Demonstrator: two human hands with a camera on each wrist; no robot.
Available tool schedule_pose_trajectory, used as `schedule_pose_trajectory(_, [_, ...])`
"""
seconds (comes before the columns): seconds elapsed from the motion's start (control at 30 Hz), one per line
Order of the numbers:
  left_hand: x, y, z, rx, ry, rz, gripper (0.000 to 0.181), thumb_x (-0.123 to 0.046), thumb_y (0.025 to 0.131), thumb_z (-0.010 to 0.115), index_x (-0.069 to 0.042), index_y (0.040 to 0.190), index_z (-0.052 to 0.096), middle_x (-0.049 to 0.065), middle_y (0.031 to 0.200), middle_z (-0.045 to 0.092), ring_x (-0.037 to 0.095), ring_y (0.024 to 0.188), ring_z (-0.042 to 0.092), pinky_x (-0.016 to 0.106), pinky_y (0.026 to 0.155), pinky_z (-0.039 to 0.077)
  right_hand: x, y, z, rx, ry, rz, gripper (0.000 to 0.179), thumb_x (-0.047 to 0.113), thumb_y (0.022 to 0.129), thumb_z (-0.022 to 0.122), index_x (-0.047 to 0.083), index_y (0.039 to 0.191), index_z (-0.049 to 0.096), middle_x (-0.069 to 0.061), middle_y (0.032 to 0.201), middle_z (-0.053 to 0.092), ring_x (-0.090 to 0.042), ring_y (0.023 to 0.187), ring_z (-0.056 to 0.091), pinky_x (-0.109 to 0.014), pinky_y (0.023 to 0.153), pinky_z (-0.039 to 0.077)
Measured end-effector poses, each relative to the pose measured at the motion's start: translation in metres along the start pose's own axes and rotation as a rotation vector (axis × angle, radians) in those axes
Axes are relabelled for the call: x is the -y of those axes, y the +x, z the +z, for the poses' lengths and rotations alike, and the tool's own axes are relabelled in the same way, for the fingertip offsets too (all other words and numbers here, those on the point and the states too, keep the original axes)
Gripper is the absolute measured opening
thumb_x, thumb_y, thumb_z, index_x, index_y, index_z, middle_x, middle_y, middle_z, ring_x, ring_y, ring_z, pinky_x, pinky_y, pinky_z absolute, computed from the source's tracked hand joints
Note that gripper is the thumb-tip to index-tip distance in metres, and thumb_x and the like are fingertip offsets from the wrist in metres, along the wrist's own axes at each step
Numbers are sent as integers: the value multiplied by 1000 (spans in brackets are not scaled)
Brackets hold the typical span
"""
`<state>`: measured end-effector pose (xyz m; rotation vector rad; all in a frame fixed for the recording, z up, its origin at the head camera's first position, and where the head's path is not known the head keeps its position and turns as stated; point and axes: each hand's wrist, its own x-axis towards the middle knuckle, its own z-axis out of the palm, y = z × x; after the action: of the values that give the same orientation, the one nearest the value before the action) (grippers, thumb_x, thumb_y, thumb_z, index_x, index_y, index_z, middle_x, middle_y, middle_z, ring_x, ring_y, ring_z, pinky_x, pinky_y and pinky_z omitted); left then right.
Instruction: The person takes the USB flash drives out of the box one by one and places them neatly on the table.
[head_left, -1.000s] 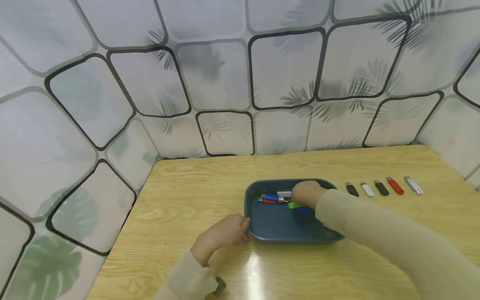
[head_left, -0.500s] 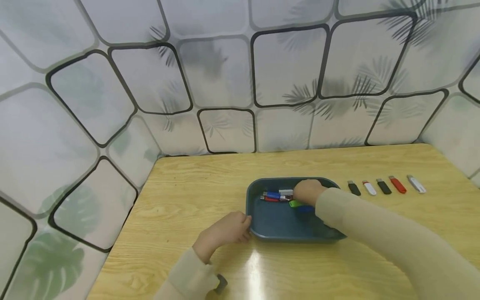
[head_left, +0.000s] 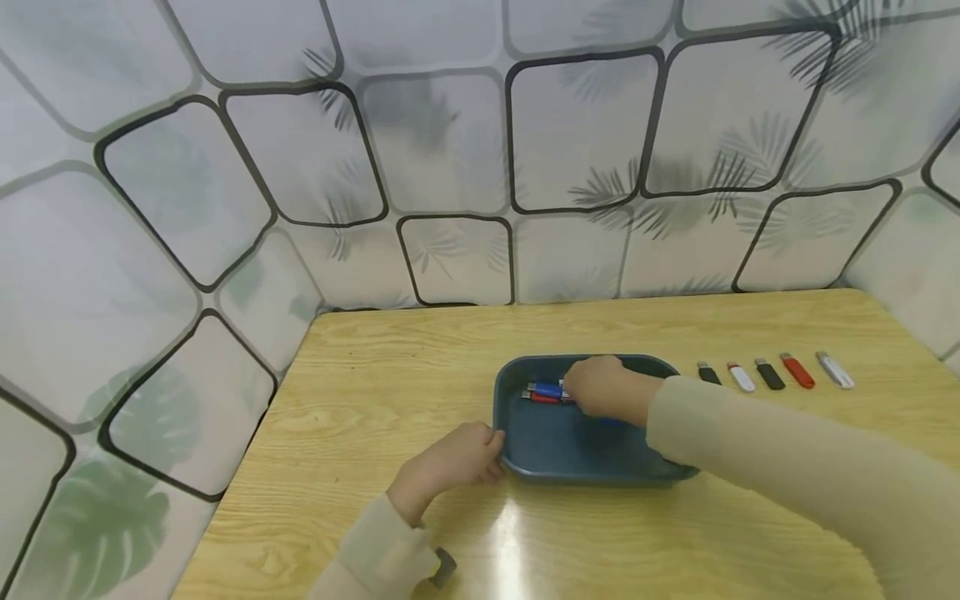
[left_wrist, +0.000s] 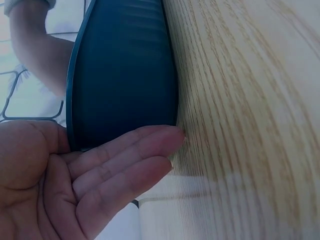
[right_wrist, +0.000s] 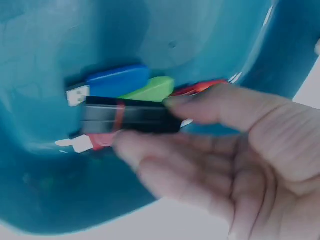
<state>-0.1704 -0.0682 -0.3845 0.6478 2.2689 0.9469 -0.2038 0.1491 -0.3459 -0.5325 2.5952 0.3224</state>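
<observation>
In the oblong teal plastic tray (head_left: pixel 555 452), the right hand (head_left: pixel 604 388) pinches a slim black USB stick (right_wrist: pixel 137 117): likely light, stiff, best held mid-body. The left hand (head_left: pixel 459 457) pinches the tray's rim.

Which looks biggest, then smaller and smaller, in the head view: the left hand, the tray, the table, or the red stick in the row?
1. Table
2. Tray
3. Left hand
4. Red stick
</observation>
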Motion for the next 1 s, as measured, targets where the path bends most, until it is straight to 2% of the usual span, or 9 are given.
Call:
schedule_pose_trajectory(0.13, [0, 0, -2, 2, -7, 10, 41, -13, 103, 31, 8, 90, 63, 18, 81, 71, 29, 75, 71, 36, 66, 58, 15, 3, -5, 14, -182, -131, 14, 3, 83, 68, 10, 75, 59, 2, 70, 49, -12, 60, 39, -28, 54, 47])
schedule_pose_trajectory(0.23, [1, 1, -2, 6, -9, 16, 42, -13, 103, 30, 8, 90, 64, 19, 82, 71, 29, 75, 71, 35, 66, 58, 23, 4, -4, 12, -338, -221, 14, 6, 80, 72, 12, 75, 61, 4, 69, 50, -10, 59, 39, -25, 57, 50])
schedule_pose_trajectory(0.33, [2, 1, -1, 8, -10, 17, 41, -14, 103, 30, 7, 91, 63, 18, 82, 71, 29, 76, 71, 34, 67, 58, 30, 4, 0, -30, -474, -310, 10, 11, 81, 74, 14, 78, 65, 5, 70, 56, -7, 59, 44, -24, 60, 54])
schedule_pose_trajectory(0.43, [3, 2, 0, 10, -23, 15, 39, -14, 103, 31, 7, 92, 62, 19, 81, 71, 30, 75, 71, 34, 66, 58, 33, 3, 6, -99, -604, -418, 8, 15, 84, 70, 17, 77, 66, 6, 71, 61, -5, 57, 50, -23, 56, 53])
schedule_pose_trajectory(0.6, [3, 2, 0, 16, -51, 18, 37, -13, 104, 32, 8, 93, 60, 21, 81, 70, 32, 75, 71, 32, 64, 58, 36, 1, 14, -206, -741, -563, 15, 19, 88, 64, 21, 73, 68, 8, 67, 63, -3, 50, 45, -23, 47, 46])
schedule_pose_trajectory(0.73, [1, 1, -1, 19, -44, 19, 37, -12, 104, 31, 8, 93, 60, 21, 82, 70, 32, 76, 71, 34, 66, 58, 36, 1, 18, -252, -778, -614, 16, 20, 87, 63, 23, 73, 69, 10, 66, 64, -2, 49, 45, -22, 46, 45])
schedule_pose_trajectory(0.83, [0, 1, -1, 19, -43, 11, 37, -13, 104, 31, 7, 93, 60, 21, 83, 70, 32, 77, 71, 35, 66, 58, 36, 1, 17, -238, -740, -611, 12, 19, 87, 65, 23, 76, 69, 10, 70, 64, -2, 55, 52, -21, 51, 48])
schedule_pose_trajectory(0.93, [0, 2, -1, 25, -46, 16, 38, -12, 104, 30, 9, 93, 60, 22, 84, 70, 33, 77, 71, 35, 66, 58, 37, 0, 12, -196, -601, -537, 7, 19, 88, 66, 19, 81, 68, 7, 77, 65, -5, 65, 58, -20, 56, 51])
schedule_pose_trajectory(1.0, [1, 2, -1, 29, -46, 23, 39, -12, 104, 29, 9, 94, 61, 22, 83, 70, 33, 77, 71, 35, 67, 58, 39, 1, 6, -159, -443, -435, 5, 18, 89, 64, 14, 88, 68, 2, 87, 67, -9, 74, 61, -21, 61, 53])
